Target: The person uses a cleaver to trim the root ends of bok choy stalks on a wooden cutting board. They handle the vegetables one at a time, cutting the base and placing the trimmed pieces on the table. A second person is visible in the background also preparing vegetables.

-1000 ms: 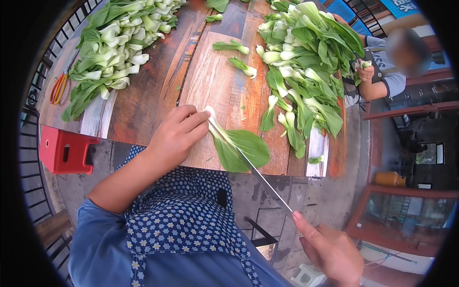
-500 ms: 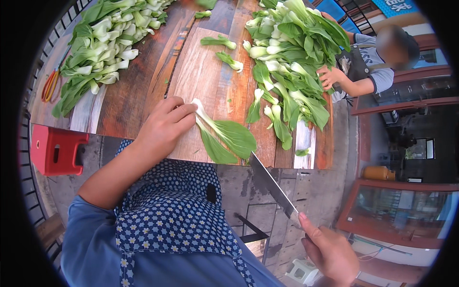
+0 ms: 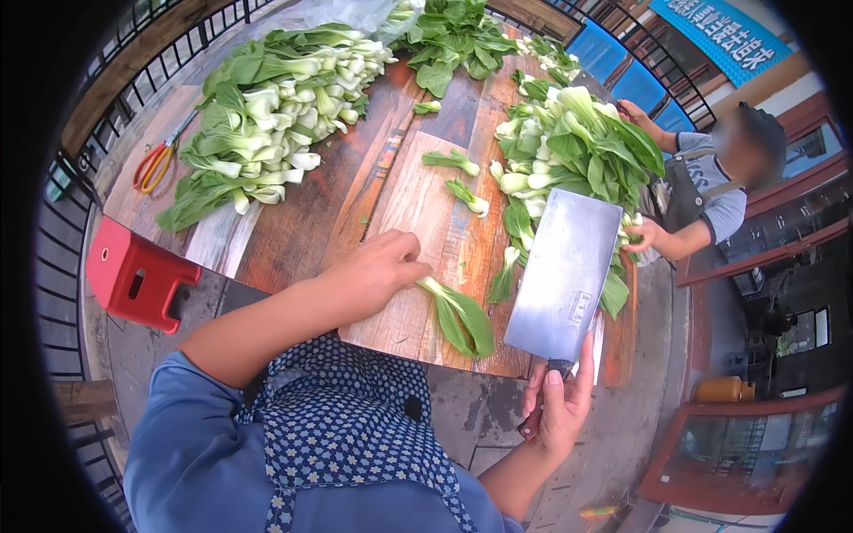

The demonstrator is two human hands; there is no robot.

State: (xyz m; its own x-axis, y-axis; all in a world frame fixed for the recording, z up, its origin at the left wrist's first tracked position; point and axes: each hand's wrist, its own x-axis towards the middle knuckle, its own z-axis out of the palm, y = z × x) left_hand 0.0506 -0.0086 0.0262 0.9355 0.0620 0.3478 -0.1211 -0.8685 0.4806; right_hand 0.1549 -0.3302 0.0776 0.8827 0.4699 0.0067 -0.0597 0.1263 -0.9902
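My left hand (image 3: 378, 271) is closed on the white stem end of a bok choy (image 3: 465, 322), whose green leaves lie toward the near edge of the wooden table (image 3: 298, 240). In my right hand (image 3: 562, 409) is a cleaver (image 3: 567, 275), gripped by its dark handle. Its broad blade stands raised with the flat side in view, apart from the held bok choy and hiding part of the right-hand bok choy pile (image 3: 577, 133). Two small bok choy pieces (image 3: 450, 162) lie beyond my left hand.
A large bok choy pile (image 3: 284, 107) covers the table's left side, near orange-handled scissors (image 3: 158, 167). More leafy greens (image 3: 449, 44) lie at the far end beside a clear plastic bag (image 3: 333, 13). Another person's hand (image 3: 644, 235) touches the right pile. A red stool (image 3: 138, 275) stands at left.
The cleaver has risen from beside the leaf tips and turned its flat side into view. The view has tilted up, showing more of the far table. My left hand still holds the bok choy.
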